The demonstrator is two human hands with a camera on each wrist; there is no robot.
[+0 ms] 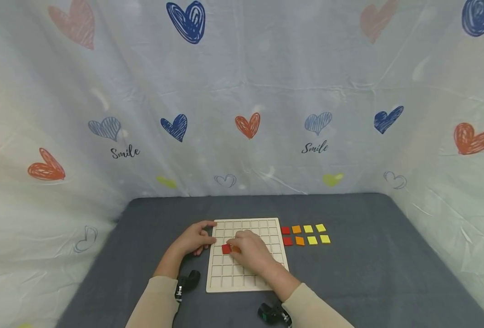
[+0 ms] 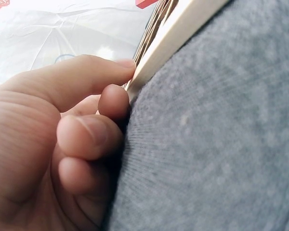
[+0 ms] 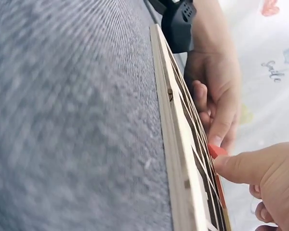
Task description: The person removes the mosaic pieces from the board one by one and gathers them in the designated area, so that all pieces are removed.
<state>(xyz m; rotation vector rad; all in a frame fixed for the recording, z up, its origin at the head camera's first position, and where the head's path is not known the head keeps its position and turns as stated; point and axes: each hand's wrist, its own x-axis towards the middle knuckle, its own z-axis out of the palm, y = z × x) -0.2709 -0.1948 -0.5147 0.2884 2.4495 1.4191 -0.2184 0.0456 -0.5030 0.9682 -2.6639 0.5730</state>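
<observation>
A pale wooden grid board (image 1: 221, 282) lies on the dark table, its square cells bordered by raised strips. My left hand (image 1: 192, 238) rests at its left edge, thumb and index finger extended against the rim and other fingers curled beside it. Over the board's middle, my right hand (image 1: 251, 251) pinches a red tile (image 1: 226, 249) between thumb and fingertips. The right wrist view shows that red tile (image 3: 216, 150) tilted at the thumb's tip. Just right of it, an orange tile (image 1: 236, 249) sits partly hidden beneath my right hand.
To the board's right lie two rows of loose tiles: red tiles (image 1: 287, 241), orange tiles (image 1: 300, 240) and several yellow tiles (image 1: 312, 240). A grey cloth covers the table (image 1: 369, 273). Behind hangs a white curtain (image 1: 274, 105) printed with hearts.
</observation>
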